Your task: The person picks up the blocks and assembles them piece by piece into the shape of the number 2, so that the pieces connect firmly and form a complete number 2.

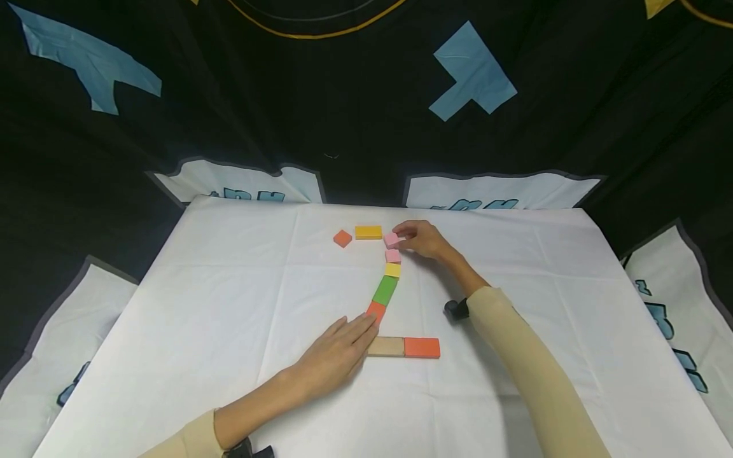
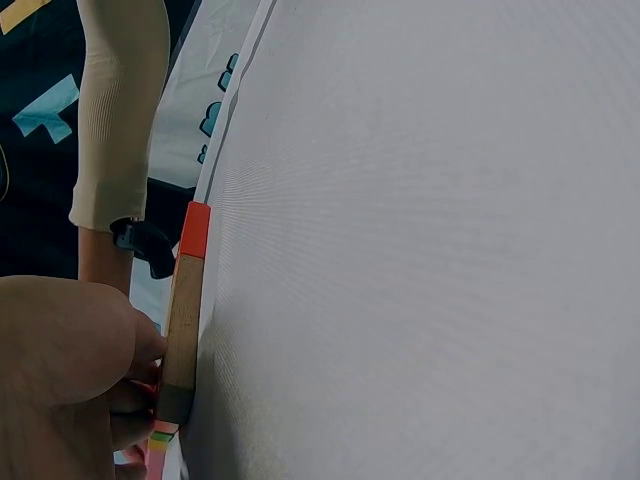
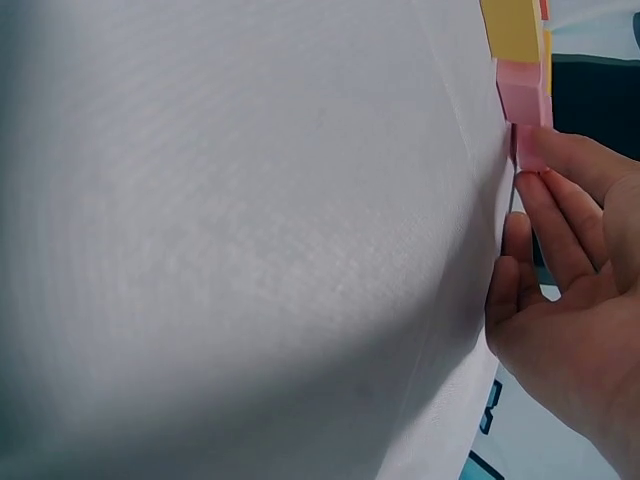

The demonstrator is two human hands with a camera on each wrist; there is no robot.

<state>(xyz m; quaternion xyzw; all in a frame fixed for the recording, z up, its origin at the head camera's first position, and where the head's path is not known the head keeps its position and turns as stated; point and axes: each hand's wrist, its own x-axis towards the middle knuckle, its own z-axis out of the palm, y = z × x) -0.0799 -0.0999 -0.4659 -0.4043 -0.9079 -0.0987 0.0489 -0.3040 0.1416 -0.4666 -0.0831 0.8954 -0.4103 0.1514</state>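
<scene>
At the far end of a curved row, my right hand [image 1: 422, 240] pinches a pink block [image 1: 391, 240] between thumb and fingers; the right wrist view shows the same pink block [image 3: 530, 148] at the fingertips. Just nearer lies another pink block [image 1: 392, 256], followed by a yellow block [image 1: 392, 270], a green block [image 1: 385, 290] and an orange block [image 1: 376, 310]. My left hand [image 1: 335, 353] lies with fingers extended, their tips over the orange block and beside a plain wooden block [image 1: 386, 346]. That hand hides the wooden block's left end.
A longer orange block [image 1: 422, 348] adjoins the wooden block's right end. Left of the held block are a dark yellow block [image 1: 368, 233] and an orange block [image 1: 342, 238] turned cornerwise. A white cloth [image 1: 229, 305] covers the table, with a black curtain [image 1: 366, 108] behind.
</scene>
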